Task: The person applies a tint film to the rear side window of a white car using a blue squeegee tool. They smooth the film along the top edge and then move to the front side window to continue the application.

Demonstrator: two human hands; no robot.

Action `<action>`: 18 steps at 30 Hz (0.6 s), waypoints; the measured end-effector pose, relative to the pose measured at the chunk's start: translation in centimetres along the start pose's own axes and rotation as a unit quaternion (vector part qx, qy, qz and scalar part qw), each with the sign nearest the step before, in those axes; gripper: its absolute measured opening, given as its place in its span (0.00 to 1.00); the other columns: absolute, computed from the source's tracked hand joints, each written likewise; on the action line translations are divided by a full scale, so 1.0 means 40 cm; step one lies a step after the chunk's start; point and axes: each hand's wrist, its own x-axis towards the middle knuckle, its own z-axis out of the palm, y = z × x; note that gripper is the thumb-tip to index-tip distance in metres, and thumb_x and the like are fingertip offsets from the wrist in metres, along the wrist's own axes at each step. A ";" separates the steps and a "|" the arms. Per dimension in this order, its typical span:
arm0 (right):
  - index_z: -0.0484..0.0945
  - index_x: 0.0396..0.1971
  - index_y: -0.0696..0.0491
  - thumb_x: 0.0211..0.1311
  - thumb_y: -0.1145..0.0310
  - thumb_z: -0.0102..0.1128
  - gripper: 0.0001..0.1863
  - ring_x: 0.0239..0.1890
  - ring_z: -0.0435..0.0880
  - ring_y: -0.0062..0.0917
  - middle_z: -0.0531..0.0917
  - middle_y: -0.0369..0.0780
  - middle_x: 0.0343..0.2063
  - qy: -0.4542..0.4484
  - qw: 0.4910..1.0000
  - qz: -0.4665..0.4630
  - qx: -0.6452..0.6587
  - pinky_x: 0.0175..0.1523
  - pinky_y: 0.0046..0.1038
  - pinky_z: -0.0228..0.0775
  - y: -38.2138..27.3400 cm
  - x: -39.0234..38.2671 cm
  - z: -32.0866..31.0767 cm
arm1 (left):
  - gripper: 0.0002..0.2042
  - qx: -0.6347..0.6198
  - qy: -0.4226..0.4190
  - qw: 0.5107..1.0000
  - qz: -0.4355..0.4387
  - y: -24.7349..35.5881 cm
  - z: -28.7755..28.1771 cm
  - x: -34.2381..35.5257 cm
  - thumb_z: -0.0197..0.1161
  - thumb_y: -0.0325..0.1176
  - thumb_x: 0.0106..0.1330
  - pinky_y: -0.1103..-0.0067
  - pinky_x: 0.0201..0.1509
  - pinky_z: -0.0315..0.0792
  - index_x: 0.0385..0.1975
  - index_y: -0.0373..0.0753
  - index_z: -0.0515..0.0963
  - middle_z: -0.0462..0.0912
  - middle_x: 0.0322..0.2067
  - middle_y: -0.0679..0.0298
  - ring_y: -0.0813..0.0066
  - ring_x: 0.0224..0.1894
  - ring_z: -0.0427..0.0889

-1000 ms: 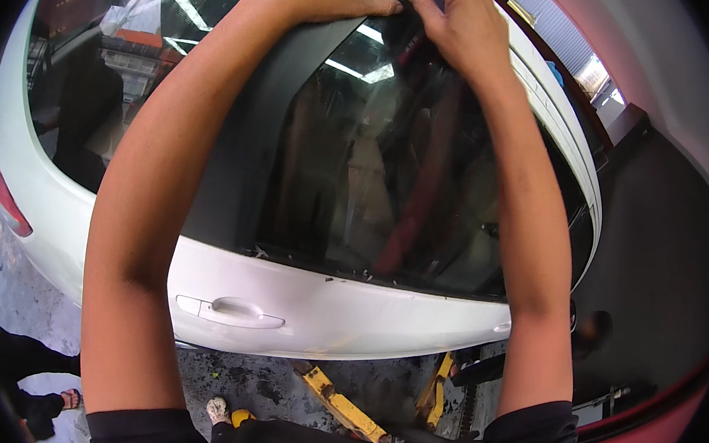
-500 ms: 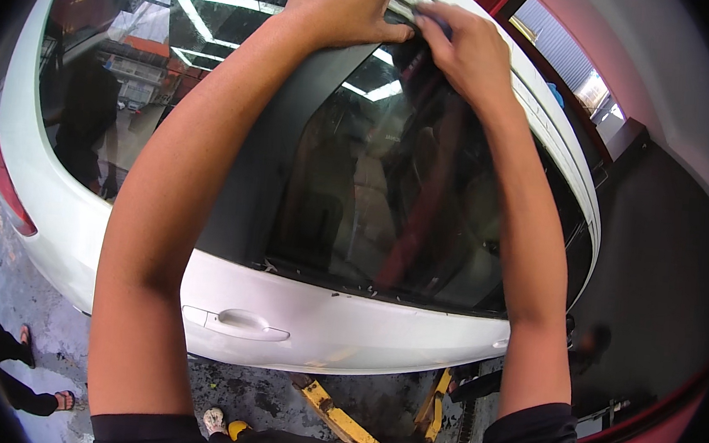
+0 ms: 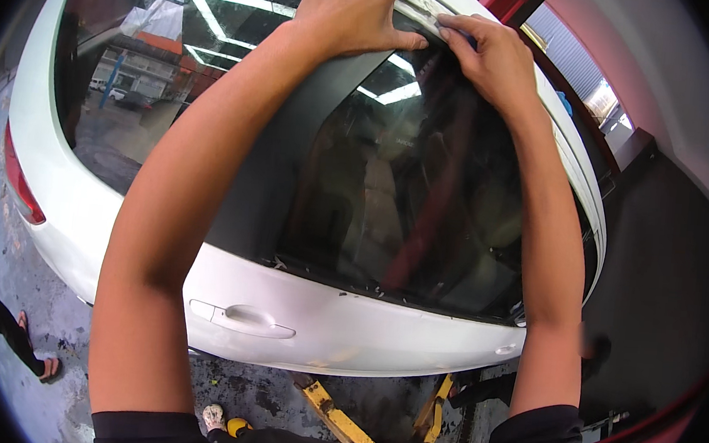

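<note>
A white car stands before me, its side window point(image 3: 407, 192) dark and reflecting ceiling lights. My left hand point(image 3: 354, 13) lies on the upper edge of the window frame, thumb stretched out along the glass; the fingertips run out of the picture at the top. Just right of it, my right hand point(image 3: 496, 62) is closed in a pinch at the white roof edge point(image 3: 426, 4) above the window. Something small and dark shows between its fingers, too little to name. Between the two panes runs a dark grey pillar point(image 3: 267, 173), partly behind my left forearm.
Below the window is the white door with its handle point(image 3: 248, 320). Yellow lift arms point(image 3: 339, 416) reach under the car. Another person's legs point(image 3: 9, 328) are at the lower left. A red post point(image 3: 513, 1) rises beyond the roof. Small flecks lie along the window's lower edge.
The view has shifted slightly, so the car sits a little farther right. My right hand has slid slightly right along the roof edge; my left hand keeps its place on the frame.
</note>
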 end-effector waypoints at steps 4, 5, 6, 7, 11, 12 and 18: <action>0.89 0.46 0.43 0.68 0.54 0.61 0.15 0.44 0.88 0.40 0.90 0.41 0.39 0.023 1.000 0.013 0.013 0.47 0.40 0.80 -0.017 0.014 0.028 | 0.54 -0.016 -0.088 0.994 -0.068 0.060 -0.028 -0.023 0.69 0.67 0.52 0.53 0.78 0.54 0.70 0.27 0.63 0.69 0.68 0.39 0.44 0.73 0.64; 0.89 0.47 0.44 0.68 0.55 0.62 0.15 0.43 0.89 0.40 0.90 0.41 0.39 0.012 1.000 -0.016 -0.001 0.47 0.38 0.79 -0.029 0.022 0.018 | 0.55 0.001 -0.062 0.996 -0.062 0.022 -0.017 -0.022 0.69 0.66 0.52 0.53 0.78 0.54 0.70 0.26 0.63 0.69 0.68 0.39 0.45 0.73 0.65; 0.88 0.48 0.46 0.69 0.55 0.63 0.16 0.42 0.89 0.40 0.90 0.42 0.39 0.002 0.999 -0.042 -0.024 0.48 0.36 0.79 -0.033 0.019 -0.002 | 0.55 0.012 -0.032 0.998 -0.052 0.002 -0.012 -0.013 0.70 0.66 0.51 0.53 0.78 0.54 0.70 0.25 0.63 0.69 0.68 0.39 0.45 0.73 0.65; 0.88 0.47 0.48 0.69 0.58 0.62 0.15 0.42 0.89 0.41 0.90 0.44 0.38 -0.002 0.999 -0.043 -0.003 0.48 0.38 0.79 -0.038 0.023 -0.010 | 0.55 0.028 -0.027 0.998 -0.048 -0.008 -0.005 -0.018 0.70 0.66 0.51 0.53 0.78 0.54 0.70 0.24 0.63 0.69 0.68 0.39 0.46 0.73 0.65; 0.88 0.42 0.54 0.70 0.63 0.57 0.14 0.41 0.88 0.47 0.89 0.49 0.35 -0.009 0.998 0.009 0.058 0.48 0.44 0.78 -0.050 0.040 -0.033 | 0.56 0.016 -0.017 0.999 -0.049 0.010 -0.006 -0.004 0.70 0.67 0.51 0.52 0.79 0.53 0.69 0.23 0.63 0.69 0.68 0.38 0.46 0.73 0.65; 0.88 0.41 0.56 0.71 0.64 0.56 0.15 0.41 0.87 0.48 0.88 0.51 0.34 -0.005 0.996 0.033 0.079 0.47 0.45 0.78 -0.055 0.047 -0.022 | 0.56 0.004 -0.024 0.998 -0.055 0.013 -0.012 -0.008 0.70 0.67 0.51 0.52 0.79 0.53 0.69 0.23 0.63 0.69 0.68 0.38 0.46 0.74 0.65; 0.89 0.49 0.41 0.68 0.54 0.62 0.15 0.44 0.88 0.39 0.90 0.40 0.40 0.004 1.000 -0.024 0.018 0.48 0.39 0.80 0.002 0.025 0.017 | 0.58 0.051 -0.032 0.996 -0.071 0.018 -0.022 -0.039 0.70 0.69 0.50 0.49 0.78 0.52 0.71 0.24 0.61 0.68 0.69 0.39 0.46 0.75 0.63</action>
